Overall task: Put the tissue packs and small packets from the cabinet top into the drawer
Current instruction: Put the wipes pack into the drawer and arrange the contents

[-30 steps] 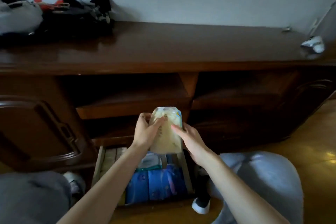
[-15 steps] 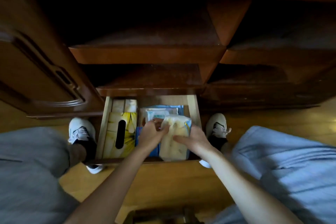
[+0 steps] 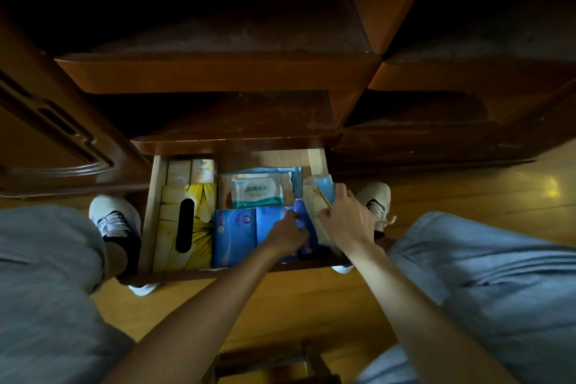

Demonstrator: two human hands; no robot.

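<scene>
Where the drawer (image 3: 157, 196) stands pulled out, a yellow tissue box (image 3: 187, 227) lies at its left; left hand (image 3: 286, 235), fingers curled, presses among blue packs (image 3: 237, 234); right hand (image 3: 346, 221) grips a pale tissue pack (image 3: 316, 196) upright against the right wall.

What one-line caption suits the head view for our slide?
Both hands, right hand and left hand, tuck a pale tissue pack into the open drawer.

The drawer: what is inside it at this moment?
Inside the drawer: a yellow tissue box, a wet-wipes pack, blue packs, and a pale tissue pack held by the right hand. The left hand covers whatever lies beneath.
</scene>
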